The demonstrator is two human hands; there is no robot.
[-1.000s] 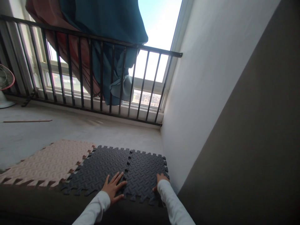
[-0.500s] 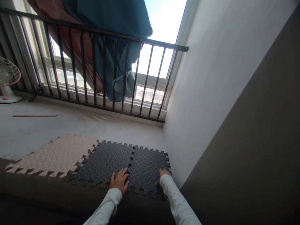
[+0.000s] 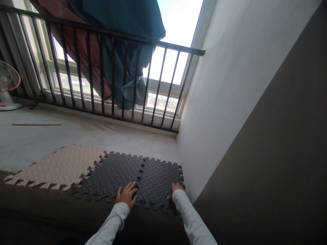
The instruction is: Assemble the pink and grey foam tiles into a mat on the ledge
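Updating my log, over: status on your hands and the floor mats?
Left hand flat on dark grey foam tile, at seam. Right hand on adjoining dark tile. Beige foam mat alongside; white wall beyond.

We have two dark grey tread-patterned foam tiles (image 3: 158, 180) lying flat, locked together along a jigsaw seam. One lies under our left hand (image 3: 126, 195), the other under our right hand (image 3: 177, 190), with the seam just right of the left hand.

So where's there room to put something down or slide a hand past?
The biggest bare patch is the concrete floor between the black foam mats and the railing, running left above the pink foam mat. It's crowded by the white wall and around the left hand and right hand.
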